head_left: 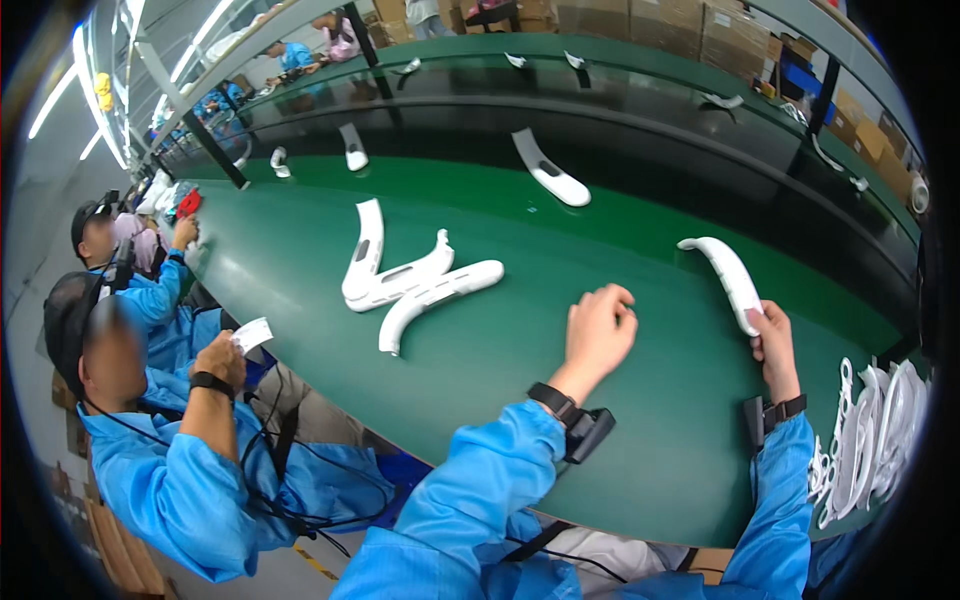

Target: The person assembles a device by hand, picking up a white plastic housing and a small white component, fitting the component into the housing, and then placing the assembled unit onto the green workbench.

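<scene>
My right hand (pixel 776 345) is closed round the lower end of a long, curved white plastic part (pixel 728 275), held up at the right. Its narrow hooked tip points to the upper left. To its left my left hand (pixel 600 330) hovers over the green table with fingers loosely bent, a small gap between thumb and forefinger, and nothing visible in it. Farther left, several similar curved white parts lie close together: one upright (pixel 364 255), one with a knobbed tip (pixel 410 278) and one bent along the front (pixel 440 297).
A green worktable (pixel 480 400) runs across. Behind it a dark conveyor belt (pixel 440 135) carries curved white pieces (pixel 552 172). Stacked white parts, some apparently bagged (pixel 875 435), lie at the right. A co-worker in blue (pixel 200 440) sits at my left, holding a small white paper-like piece (pixel 252 335).
</scene>
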Demonstrator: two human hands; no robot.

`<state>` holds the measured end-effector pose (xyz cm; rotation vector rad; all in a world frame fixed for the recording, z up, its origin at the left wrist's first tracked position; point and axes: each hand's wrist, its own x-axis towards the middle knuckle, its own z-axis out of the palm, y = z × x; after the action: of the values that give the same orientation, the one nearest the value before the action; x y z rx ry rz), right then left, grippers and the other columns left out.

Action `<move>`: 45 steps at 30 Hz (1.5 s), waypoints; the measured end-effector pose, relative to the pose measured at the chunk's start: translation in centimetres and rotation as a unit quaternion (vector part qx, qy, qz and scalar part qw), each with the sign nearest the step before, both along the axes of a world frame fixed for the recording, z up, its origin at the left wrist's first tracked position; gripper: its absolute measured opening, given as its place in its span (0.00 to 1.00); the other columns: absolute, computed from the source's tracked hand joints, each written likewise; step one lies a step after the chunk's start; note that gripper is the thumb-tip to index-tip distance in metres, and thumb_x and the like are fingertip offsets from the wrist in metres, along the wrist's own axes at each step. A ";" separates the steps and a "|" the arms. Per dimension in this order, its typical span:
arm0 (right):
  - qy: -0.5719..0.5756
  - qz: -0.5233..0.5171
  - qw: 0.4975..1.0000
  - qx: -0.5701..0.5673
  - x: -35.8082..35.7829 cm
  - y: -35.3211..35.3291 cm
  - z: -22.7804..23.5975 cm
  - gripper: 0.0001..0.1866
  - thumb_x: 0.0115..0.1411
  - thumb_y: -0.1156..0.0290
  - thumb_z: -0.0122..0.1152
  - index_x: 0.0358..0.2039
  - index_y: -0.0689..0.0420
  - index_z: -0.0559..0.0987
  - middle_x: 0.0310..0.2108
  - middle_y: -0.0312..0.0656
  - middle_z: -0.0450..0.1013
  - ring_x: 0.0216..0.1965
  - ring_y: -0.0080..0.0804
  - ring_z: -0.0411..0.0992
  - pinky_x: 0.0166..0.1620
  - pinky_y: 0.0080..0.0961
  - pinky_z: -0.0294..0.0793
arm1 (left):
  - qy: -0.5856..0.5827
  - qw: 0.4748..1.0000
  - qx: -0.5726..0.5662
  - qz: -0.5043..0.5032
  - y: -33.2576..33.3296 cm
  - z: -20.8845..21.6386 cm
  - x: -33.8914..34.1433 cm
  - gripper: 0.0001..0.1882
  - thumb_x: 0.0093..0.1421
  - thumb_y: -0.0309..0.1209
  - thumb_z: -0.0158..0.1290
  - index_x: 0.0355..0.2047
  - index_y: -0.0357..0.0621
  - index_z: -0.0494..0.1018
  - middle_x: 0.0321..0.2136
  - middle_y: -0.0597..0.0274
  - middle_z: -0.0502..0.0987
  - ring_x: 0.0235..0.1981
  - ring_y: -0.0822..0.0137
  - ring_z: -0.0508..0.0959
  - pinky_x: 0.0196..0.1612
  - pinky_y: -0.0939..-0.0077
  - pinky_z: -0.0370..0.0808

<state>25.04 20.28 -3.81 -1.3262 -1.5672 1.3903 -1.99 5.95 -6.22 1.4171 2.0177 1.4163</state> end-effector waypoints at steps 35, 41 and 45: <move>0.032 0.227 0.971 0.067 -10.7 3.8 4.2 0.18 0.70 0.60 0.44 0.47 0.61 0.73 0.26 0.36 0.72 0.20 0.22 0.72 0.23 0.18 0.71 | -0.188 0.979 0.061 -0.049 2.2 0.7 -2.6 0.14 0.58 0.27 0.52 0.44 0.39 0.65 0.29 0.53 0.72 0.26 0.66 0.73 0.28 0.71 0.68; -0.041 0.267 0.963 0.005 1.5 -3.2 3.6 0.15 0.61 0.66 0.57 0.40 0.67 0.78 0.32 0.33 0.74 0.34 0.18 0.69 0.39 0.17 0.69 | 0.191 0.948 0.213 -0.141 0.3 3.2 0.4 0.30 0.48 0.40 0.58 0.50 0.41 0.66 0.46 0.49 0.66 0.48 0.45 0.65 0.52 0.53 0.62; -0.126 0.216 0.957 0.144 3.4 -6.0 2.8 0.11 0.51 0.74 0.60 0.36 0.64 0.79 0.30 0.37 0.75 0.34 0.24 0.71 0.40 0.21 0.69 | 0.339 0.903 0.069 -0.254 -0.4 1.7 6.5 0.14 0.47 0.44 0.59 0.19 0.46 0.76 0.20 0.61 0.73 0.29 0.61 0.74 0.43 0.62 0.64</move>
<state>28.46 14.32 -1.00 -1.0528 -2.2412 1.2014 4.56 5.51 -4.52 2.5352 1.6619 0.9130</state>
